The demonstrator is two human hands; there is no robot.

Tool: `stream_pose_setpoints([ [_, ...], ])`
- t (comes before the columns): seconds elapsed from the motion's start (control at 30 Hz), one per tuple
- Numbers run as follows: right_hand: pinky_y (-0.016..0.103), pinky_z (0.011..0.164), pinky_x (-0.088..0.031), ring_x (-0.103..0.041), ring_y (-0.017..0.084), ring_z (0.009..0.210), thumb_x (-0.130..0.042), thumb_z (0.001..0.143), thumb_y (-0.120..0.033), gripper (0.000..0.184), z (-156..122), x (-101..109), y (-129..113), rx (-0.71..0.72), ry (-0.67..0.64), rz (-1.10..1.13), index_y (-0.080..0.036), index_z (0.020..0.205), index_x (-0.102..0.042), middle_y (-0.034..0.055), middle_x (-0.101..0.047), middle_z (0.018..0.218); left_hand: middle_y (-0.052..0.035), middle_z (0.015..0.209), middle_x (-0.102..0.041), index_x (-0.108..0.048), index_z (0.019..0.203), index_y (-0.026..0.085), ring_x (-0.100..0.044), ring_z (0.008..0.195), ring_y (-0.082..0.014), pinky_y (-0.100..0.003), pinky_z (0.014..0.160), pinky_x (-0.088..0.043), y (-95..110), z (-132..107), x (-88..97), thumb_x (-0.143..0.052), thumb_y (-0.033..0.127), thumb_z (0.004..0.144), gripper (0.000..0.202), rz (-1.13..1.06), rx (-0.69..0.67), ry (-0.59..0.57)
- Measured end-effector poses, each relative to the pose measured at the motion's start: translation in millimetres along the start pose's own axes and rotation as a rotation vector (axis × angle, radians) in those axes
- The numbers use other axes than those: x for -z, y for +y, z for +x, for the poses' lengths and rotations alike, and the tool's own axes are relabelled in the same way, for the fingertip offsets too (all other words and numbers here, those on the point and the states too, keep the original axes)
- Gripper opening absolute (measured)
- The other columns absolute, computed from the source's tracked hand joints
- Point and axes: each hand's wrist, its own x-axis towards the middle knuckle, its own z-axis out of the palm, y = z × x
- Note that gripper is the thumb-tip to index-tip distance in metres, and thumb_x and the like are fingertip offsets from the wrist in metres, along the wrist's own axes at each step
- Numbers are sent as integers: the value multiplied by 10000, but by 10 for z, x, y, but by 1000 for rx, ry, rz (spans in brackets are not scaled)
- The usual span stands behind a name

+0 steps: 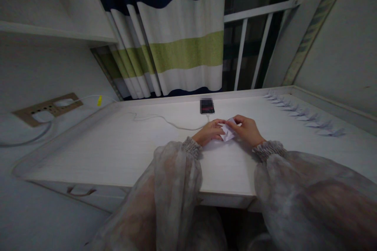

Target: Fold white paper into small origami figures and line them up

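Note:
A small folded piece of white paper [227, 131] sits between my two hands, just above the white desk [118, 153]. My left hand [209, 131] pinches its left side with curled fingers. My right hand [246, 128] grips its right side, thumb and fingers pressed on the paper. Both arms wear sheer pale sleeves with gathered cuffs.
A phone [206, 106] lies past my hands with a white cable [165, 119] trailing left to a wall socket panel [48, 108]. A row of several folded paper figures [303, 115] lines the right side of the desk. A striped curtain [182, 47] and a white railing [256, 39] stand behind.

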Motion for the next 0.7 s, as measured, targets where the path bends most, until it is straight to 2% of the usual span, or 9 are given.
stream_pose_setpoints([
  [0.07,252,546,-383,-510,139,574,-497,701,-371,254,-8,-5,-10,30,-39,10,-156,590,-574,19,-569,582,-4,699,-574,-546,832,113,-551,594,-84,-228,567,-440,-7,10,-9,-677,165,562,305,33,12,46],
  [0.2,260,577,-395,-520,144,604,-493,715,-368,252,-15,-8,-38,48,-106,60,-152,630,-591,27,-581,618,15,629,-585,-574,764,91,-528,534,-62,-201,542,-409,-53,49,-9,-742,178,471,349,86,-29,74],
  [0.27,264,606,-405,-532,149,645,-486,726,-379,262,-15,-7,-49,45,-95,109,-149,681,-602,38,-598,667,18,603,-588,-581,713,85,-519,520,-57,-197,541,-400,-62,63,0,-749,195,454,328,91,-75,123],
  [0.37,267,624,-417,-539,149,673,-487,729,-389,269,-14,-14,-39,13,-42,147,-147,743,-604,49,-611,725,13,592,-597,-582,657,90,-523,519,-66,-212,556,-409,-47,77,17,-739,228,479,275,95,-151,257],
  [0.5,268,594,-421,-522,135,607,-529,699,-392,255,-10,-52,21,-9,-33,107,-151,749,-596,31,-602,682,8,595,-609,-578,636,99,-537,532,-77,-221,571,-423,-28,97,36,-735,241,487,259,64,-228,401],
  [0.6,262,572,-414,-512,131,581,-520,702,-387,245,-7,-74,54,-2,-25,57,-154,726,-591,21,-594,644,8,593,-609,-575,631,103,-537,530,-77,-217,560,-425,-40,114,43,-735,244,484,260,68,-254,450],
  [0.7,253,556,-403,-508,128,561,-504,704,-366,229,-6,-71,51,-22,-18,1,-152,703,-588,19,-589,623,5,609,-611,-582,647,105,-538,545,-77,-217,572,-429,-59,121,44,-726,246,499,251,102,-273,451],
])
